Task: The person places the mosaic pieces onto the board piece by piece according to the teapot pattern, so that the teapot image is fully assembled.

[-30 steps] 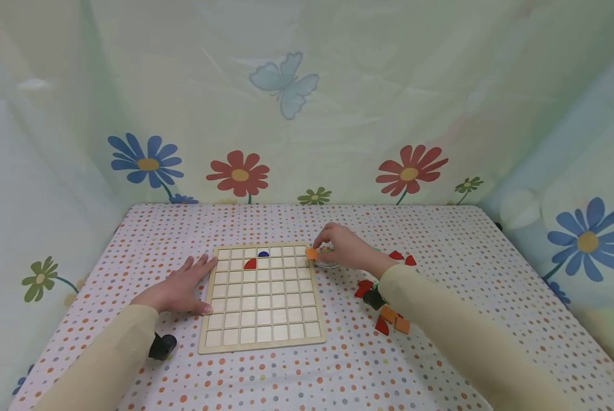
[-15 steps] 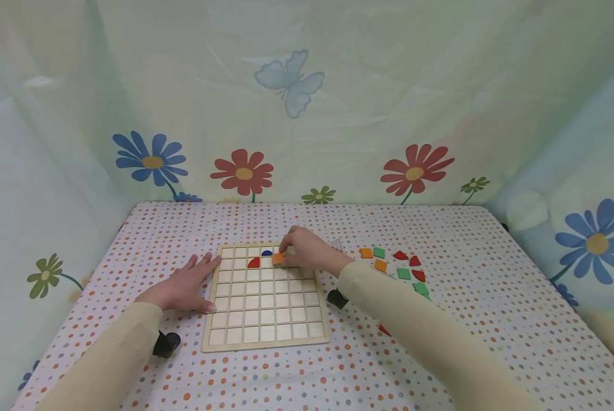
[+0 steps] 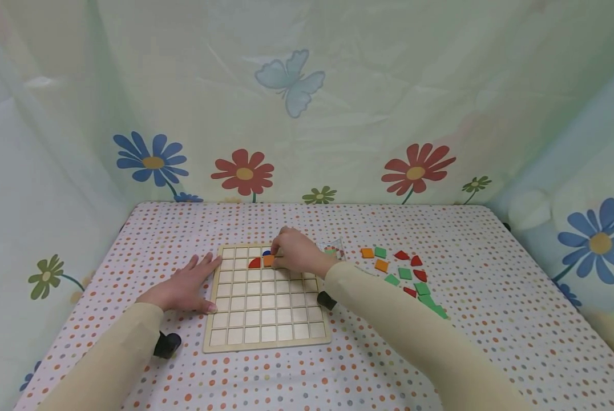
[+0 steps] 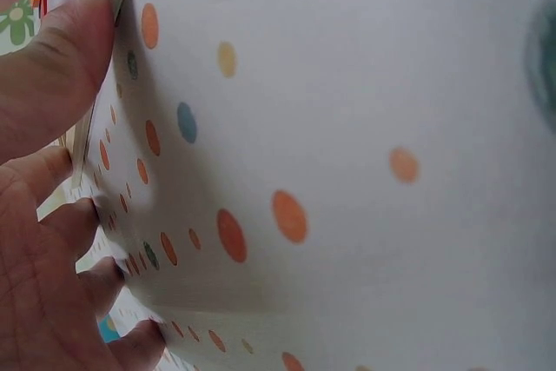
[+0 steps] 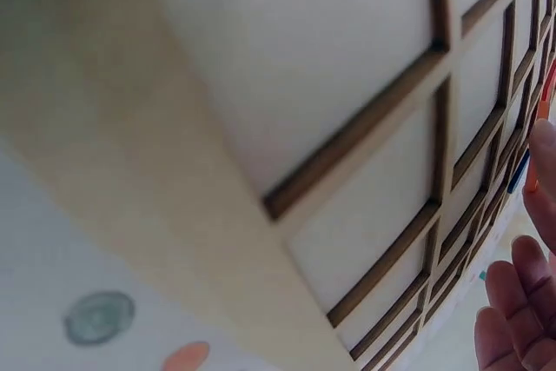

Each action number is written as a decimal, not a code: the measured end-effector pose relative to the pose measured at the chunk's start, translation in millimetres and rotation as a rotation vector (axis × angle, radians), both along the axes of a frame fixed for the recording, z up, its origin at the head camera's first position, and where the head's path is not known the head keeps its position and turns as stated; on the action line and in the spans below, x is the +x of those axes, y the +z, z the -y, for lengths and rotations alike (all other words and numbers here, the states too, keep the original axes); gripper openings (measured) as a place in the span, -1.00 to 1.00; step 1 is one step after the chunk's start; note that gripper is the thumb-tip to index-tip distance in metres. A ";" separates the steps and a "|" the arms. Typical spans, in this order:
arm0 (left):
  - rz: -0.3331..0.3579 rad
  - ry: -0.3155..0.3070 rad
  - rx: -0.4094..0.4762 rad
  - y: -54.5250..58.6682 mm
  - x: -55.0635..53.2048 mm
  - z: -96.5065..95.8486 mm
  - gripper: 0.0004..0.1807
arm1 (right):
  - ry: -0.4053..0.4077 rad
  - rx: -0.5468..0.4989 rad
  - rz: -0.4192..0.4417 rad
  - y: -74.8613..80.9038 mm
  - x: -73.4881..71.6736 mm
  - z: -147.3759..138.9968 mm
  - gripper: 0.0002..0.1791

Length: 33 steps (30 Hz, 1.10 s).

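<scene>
Two hands are working apart from each other. The left hand (image 3: 180, 288) is resting with its fingers spread, its thumb touching the side edge of a pale wooden board with many little squares (image 3: 266, 345). That touch is likely stopping the board from sliding, so it is helping.

The right hand (image 3: 298, 251) is pinching a flat orange square tile (image 3: 268, 261) over the board. A flat red quarter-circle tile (image 3: 255, 263) is sitting just beside it, on the left hand's side. A dark blue half-circle tile (image 3: 266, 253) is peeking out just past it, close to the right hand's fingers. Whether the orange tile is lying flat in its spot cannot be told.

For a neat fit, the right hand should probably be lining up the corners with the thin wooden lines, then pressing softly, without bumping the red and blue tiles.
</scene>
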State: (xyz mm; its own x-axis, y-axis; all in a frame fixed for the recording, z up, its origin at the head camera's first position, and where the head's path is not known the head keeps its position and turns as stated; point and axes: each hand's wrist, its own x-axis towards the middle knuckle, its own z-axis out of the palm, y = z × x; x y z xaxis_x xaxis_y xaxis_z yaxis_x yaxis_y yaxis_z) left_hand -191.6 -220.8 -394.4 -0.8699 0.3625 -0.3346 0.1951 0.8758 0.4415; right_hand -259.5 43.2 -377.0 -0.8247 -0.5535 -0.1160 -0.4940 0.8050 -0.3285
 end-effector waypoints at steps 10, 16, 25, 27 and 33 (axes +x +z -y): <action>0.003 0.006 0.006 0.4 1.6 0.0 0.18 | 0.015 0.013 0.000 -4.3 -1.3 2.7 -0.78; 0.000 0.008 0.002 0.4 1.3 -0.2 0.18 | 0.026 0.017 0.001 -3.6 -0.5 3.1 -0.78; -0.003 0.002 0.003 0.9 1.7 -0.7 0.17 | 0.021 0.019 -0.009 -3.8 0.0 5.0 -0.82; -0.003 0.000 0.005 1.4 1.9 -0.7 0.17 | 0.021 0.019 -0.006 -4.0 -0.4 5.1 -0.82; 0.000 -0.004 0.013 1.9 2.3 -0.2 0.16 | 0.020 0.023 0.006 -3.6 -0.7 5.8 -0.83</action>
State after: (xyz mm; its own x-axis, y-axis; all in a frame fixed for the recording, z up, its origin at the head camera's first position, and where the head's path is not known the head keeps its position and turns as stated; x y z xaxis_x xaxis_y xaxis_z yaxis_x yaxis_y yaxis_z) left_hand -189.3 -220.6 -392.5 -0.8685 0.3702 -0.3297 0.1987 0.8692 0.4527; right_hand -260.1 37.4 -380.7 -0.8125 -0.5674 -0.1342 -0.5085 0.8022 -0.3130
